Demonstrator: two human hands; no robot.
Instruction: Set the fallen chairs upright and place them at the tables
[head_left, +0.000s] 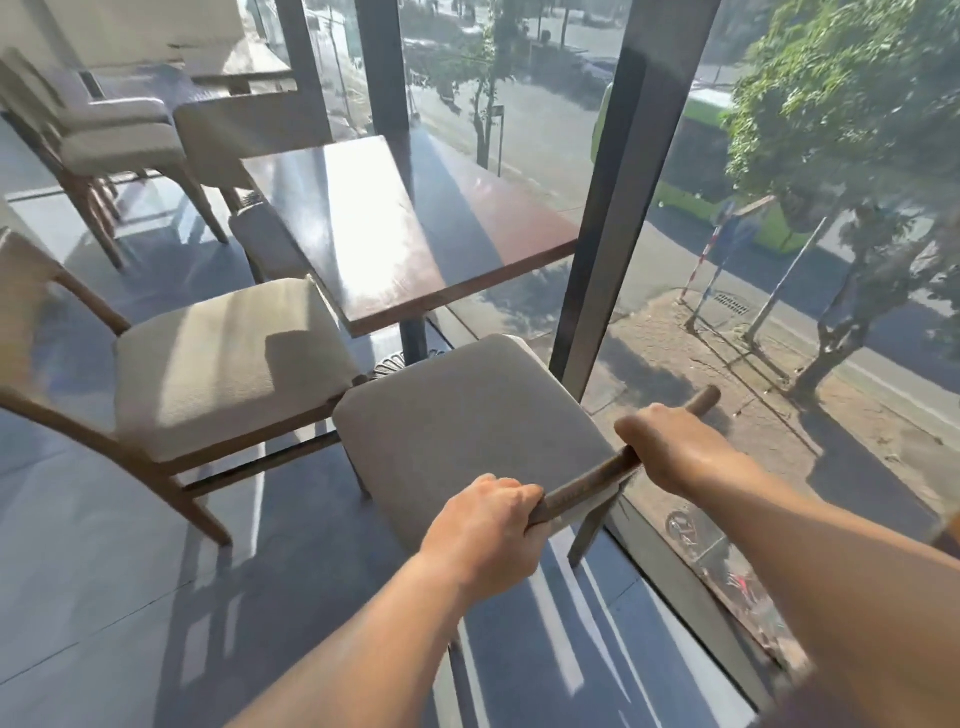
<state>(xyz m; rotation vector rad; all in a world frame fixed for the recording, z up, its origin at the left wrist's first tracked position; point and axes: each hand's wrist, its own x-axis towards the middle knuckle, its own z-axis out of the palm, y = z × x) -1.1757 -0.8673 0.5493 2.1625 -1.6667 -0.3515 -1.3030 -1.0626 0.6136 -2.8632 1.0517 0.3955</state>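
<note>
A floor-to-ceiling window with dark metal frames fills the far and right side of the room, looking down on a street with leafy trees, a green bus and a sandy pavement. Strong sunlight pours in, glaring off the reddish-brown counter set against the glass and throwing long striped shadows over the grey tiled floor. Farther back on the left, a second counter stands beside the window, below a pale wall.
</note>
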